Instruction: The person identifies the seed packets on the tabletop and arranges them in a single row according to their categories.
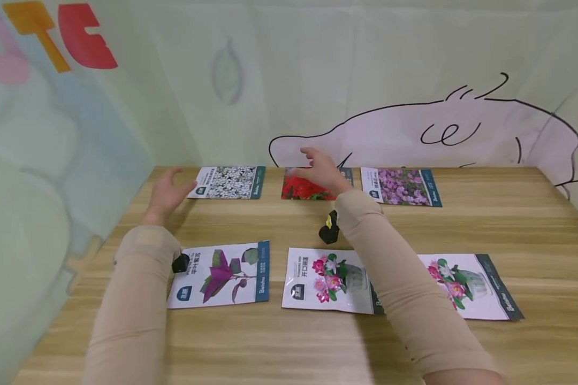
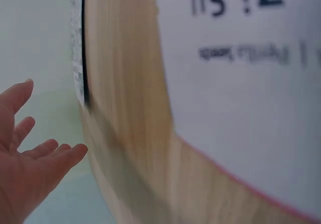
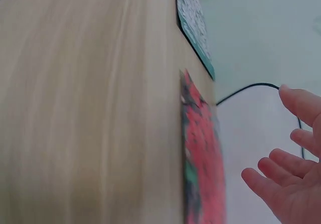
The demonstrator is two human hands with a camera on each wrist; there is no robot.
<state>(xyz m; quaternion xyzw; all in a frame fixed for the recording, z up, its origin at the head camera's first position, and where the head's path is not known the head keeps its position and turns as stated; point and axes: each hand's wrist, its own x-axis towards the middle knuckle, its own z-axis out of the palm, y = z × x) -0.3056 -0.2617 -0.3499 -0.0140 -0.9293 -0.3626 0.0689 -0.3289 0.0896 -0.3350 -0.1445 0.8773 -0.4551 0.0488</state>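
Note:
My left hand (image 1: 167,193) is held just left of the seed packet with white flowers (image 1: 231,183), fingers spread and nothing in them. In the left wrist view, that hand (image 2: 37,171) shows an upturned palm and loosely bent fingers. Over the red-flower packet (image 1: 294,188), my right hand (image 1: 320,172) hovers with fingers apart, hiding part of the print. The right wrist view has the empty hand (image 3: 293,176) beside the red packet (image 3: 205,156). To its right in the head view lies a packet with small purple flowers (image 1: 401,187).
In the near row lie a purple-leaf packet (image 1: 226,275) and two pink-flower packets, one in the middle (image 1: 308,283) and one at right (image 1: 481,289), partly behind my right sleeve (image 1: 404,283). A printed cloth backdrop (image 1: 289,69) rises behind the wooden table (image 1: 501,224).

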